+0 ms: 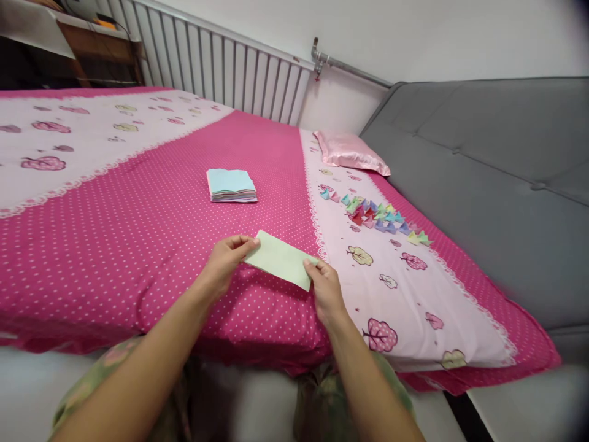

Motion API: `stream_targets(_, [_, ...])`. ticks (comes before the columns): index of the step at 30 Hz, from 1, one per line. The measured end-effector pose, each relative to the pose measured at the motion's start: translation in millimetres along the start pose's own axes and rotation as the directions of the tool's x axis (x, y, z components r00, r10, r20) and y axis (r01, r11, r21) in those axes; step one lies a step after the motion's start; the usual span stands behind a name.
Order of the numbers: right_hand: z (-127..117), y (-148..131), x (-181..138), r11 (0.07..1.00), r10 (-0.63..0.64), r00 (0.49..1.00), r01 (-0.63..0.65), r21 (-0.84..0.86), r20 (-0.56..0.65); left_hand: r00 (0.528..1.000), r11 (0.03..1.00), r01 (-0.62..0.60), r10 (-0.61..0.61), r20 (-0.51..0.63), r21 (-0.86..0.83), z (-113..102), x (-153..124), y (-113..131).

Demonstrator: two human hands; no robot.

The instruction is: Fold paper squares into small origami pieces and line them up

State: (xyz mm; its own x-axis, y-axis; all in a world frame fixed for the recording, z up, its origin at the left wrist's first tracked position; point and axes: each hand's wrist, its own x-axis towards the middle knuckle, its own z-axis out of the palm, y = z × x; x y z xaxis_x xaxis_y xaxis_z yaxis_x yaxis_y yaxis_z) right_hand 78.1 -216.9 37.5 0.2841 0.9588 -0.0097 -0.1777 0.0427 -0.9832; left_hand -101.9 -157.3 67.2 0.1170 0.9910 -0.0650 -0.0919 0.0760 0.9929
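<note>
A pale green sheet of paper (pixel 281 261), oblong and seemingly folded in half, is held above the near part of the bed. My left hand (pixel 226 258) pinches its left end between thumb and fingers. At the right end, my right hand (pixel 324 283) grips it with the thumb on top. Farther back lies a stack of coloured square paper (pixel 232 185), light blue on top. To the right, several small folded paper shapes (pixel 380 216) in many colours lie in a loose group.
The bed (pixel 165 227) has a pink dotted cover with pale printed bands. A shiny pink pillow (pixel 352 152) lies by the grey padded headboard (pixel 488 166). A white radiator (pixel 221 61) runs along the wall, and a wooden table (pixel 99 49) stands at the far left.
</note>
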Motion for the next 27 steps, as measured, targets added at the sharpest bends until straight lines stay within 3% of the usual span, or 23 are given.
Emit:
stream_targets(4, [13.7,5.0,-6.2,0.981,0.116,0.992,-0.108,0.162,-0.044,0.968,0.937,0.246,-0.224,0.115,-0.247,8.0,-6.7,-1.6])
stream_targets(7, [19.4,4.7,-8.4,0.975,0.149,0.984,-0.130,0.182,-0.096,0.946,0.881,0.323,-0.291,0.143,-0.346,17.4,-11.6,-4.4])
stream_targets(16, [19.2,2.8,-13.1,0.987,0.085,0.996,-0.084,0.135,-0.005,0.946,0.863,0.313,-0.321,0.048,-0.396,20.3,-9.4,-9.6])
stream_targets(27, [18.0,4.4,-13.5,0.996,0.027,0.989,-0.039,0.084,0.146,0.951,0.875,0.310,-0.280,0.133,-0.371,14.6,-11.1,-8.1])
